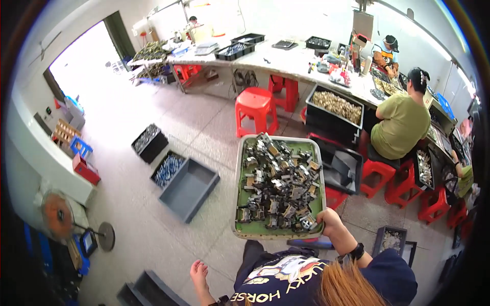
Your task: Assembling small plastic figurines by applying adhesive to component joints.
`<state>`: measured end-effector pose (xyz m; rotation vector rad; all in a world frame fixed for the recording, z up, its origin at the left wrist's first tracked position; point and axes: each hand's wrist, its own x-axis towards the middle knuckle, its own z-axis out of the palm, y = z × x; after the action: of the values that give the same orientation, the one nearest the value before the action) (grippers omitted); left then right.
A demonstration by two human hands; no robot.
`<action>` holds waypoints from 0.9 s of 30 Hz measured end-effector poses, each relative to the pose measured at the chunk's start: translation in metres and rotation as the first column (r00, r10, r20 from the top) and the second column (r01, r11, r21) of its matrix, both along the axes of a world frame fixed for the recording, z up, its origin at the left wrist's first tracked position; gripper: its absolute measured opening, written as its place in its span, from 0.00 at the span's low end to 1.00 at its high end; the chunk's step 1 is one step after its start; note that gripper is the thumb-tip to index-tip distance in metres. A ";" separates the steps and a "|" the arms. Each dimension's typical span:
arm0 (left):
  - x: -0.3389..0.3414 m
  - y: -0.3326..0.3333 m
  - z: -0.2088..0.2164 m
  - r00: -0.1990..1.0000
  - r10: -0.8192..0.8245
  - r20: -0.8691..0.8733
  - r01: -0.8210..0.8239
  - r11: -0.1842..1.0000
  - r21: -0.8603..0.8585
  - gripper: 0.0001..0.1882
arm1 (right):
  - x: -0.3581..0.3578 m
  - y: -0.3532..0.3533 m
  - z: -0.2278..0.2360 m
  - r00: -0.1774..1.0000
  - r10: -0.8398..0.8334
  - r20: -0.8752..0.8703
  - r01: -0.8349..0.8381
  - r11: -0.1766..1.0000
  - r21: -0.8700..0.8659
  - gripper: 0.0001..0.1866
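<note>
A green tray with a pale rim (275, 236) is held level out in front of me. It is heaped with small metal and black assembled parts (278, 186), whose exact kind I cannot make out. My right hand (331, 223) grips the tray at its near right corner, thumb over the rim. Away from the tray, lower and to the left, my left hand (199, 274) hangs free with nothing in it, fingers partly stretched. The tray's underside and the right fingers beneath it are hidden.
A grey bin (189, 189) and a black crate of shiny parts (149, 143) stand on the floor ahead left. A red stool (256, 109) is just beyond the tray. One person in green (403, 125) sits at the long workbench (286, 69). A fan (57, 214) stands at left.
</note>
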<state>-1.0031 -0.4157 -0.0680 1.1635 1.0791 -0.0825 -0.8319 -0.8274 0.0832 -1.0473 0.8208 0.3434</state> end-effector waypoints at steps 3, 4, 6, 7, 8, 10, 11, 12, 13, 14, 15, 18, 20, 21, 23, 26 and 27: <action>0.147 0.023 -0.008 0.976 -0.214 0.043 0.210 0.974 0.084 0.15 | 0.073 0.012 -0.031 0.999 -0.049 -0.021 0.047 0.996 -0.082 0.20; 0.183 0.017 -0.001 0.959 -0.281 0.042 0.276 0.957 0.087 0.14 | 0.096 0.008 -0.023 0.998 -0.047 -0.043 0.043 0.994 -0.100 0.20; 0.278 0.020 0.014 0.889 -0.412 0.200 0.392 0.911 0.131 0.12 | 0.136 0.024 -0.023 0.986 -0.160 -0.040 0.159 0.987 -0.009 0.20; 0.323 0.025 0.015 0.845 -0.477 0.241 0.450 0.878 0.162 0.12 | 0.156 0.022 -0.037 0.988 -0.155 -0.022 0.155 0.988 0.025 0.25; 0.364 0.027 0.011 0.797 -0.536 0.280 0.499 0.844 0.194 0.12 | 0.186 0.041 -0.018 0.983 -0.183 -0.022 0.183 0.982 0.033 0.26; 0.435 0.023 0.016 0.774 -0.567 0.282 0.525 0.824 0.213 0.12 | 0.235 0.037 -0.030 0.977 -0.214 -0.017 0.215 0.975 0.057 0.26; 0.459 0.022 0.015 0.757 -0.584 0.293 0.533 0.811 0.240 0.12 | 0.257 0.025 -0.049 0.976 -0.216 -0.040 0.218 0.974 0.059 0.26; 0.488 0.026 0.006 0.755 -0.588 0.290 0.536 0.809 0.242 0.12 | 0.287 0.026 -0.059 0.976 -0.212 -0.048 0.215 0.974 0.076 0.26; 0.517 0.030 -0.002 0.757 -0.579 0.302 0.530 0.815 0.234 0.12 | 0.312 0.028 -0.065 0.964 -0.259 -0.057 0.262 0.962 0.072 0.26; 0.545 0.034 -0.011 0.760 -0.570 0.313 0.523 0.822 0.226 0.12 | 0.338 0.031 -0.070 0.951 -0.303 -0.067 0.307 0.949 0.067 0.26; 0.569 0.042 -0.030 0.756 -0.587 0.291 0.540 0.810 0.230 0.12 | 0.365 0.030 -0.083 0.945 -0.326 -0.029 0.327 0.943 0.061 0.26; 0.626 0.057 -0.057 0.849 -0.502 0.163 0.495 0.865 0.083 0.13 | 0.434 -0.001 -0.123 0.949 -0.315 0.028 0.315 0.949 0.017 0.25; 0.668 0.074 -0.068 0.859 -0.502 0.102 0.493 0.864 0.100 0.13 | 0.474 -0.002 -0.143 0.903 -0.425 0.058 0.427 0.904 -0.024 0.23; 0.692 0.083 -0.070 0.860 -0.494 0.128 0.481 0.869 0.116 0.13 | 0.514 0.030 -0.111 0.887 -0.461 -0.001 0.461 0.887 -0.033 0.21; 0.736 0.091 -0.073 0.874 -0.458 0.164 0.449 0.889 0.089 0.13 | 0.555 0.031 -0.114 0.882 -0.471 -0.015 0.470 0.882 -0.037 0.19; 0.808 0.096 -0.103 0.882 -0.455 0.123 0.455 0.890 0.022 0.13 | 0.615 0.038 -0.117 0.848 -0.530 0.019 0.530 0.846 -0.058 0.18; 0.835 0.101 -0.115 0.881 -0.461 0.104 0.463 0.887 0.011 0.14 | 0.635 0.046 -0.122 0.819 -0.572 0.031 0.573 0.817 -0.061 0.18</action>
<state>-0.1682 -0.3149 -0.1833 1.3797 0.6885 -0.3989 -0.1972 -0.7819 -0.0384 -0.8109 1.0999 -0.2099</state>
